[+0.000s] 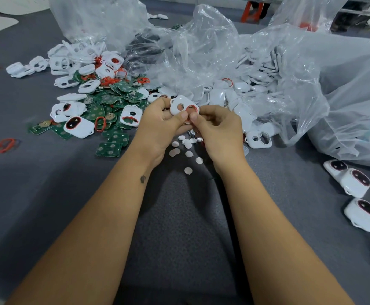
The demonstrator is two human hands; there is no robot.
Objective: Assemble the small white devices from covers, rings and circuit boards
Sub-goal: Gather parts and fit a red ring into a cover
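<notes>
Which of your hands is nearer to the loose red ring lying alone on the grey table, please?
Left. The left hand lies between the red ring and the right hand, which is farther off across the white cover both hold.

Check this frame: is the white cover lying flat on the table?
No. The white cover is lifted off the grey table, pinched between the left hand and the right hand.

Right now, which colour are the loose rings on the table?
Red, seen best in the head view: loose ring.
</notes>
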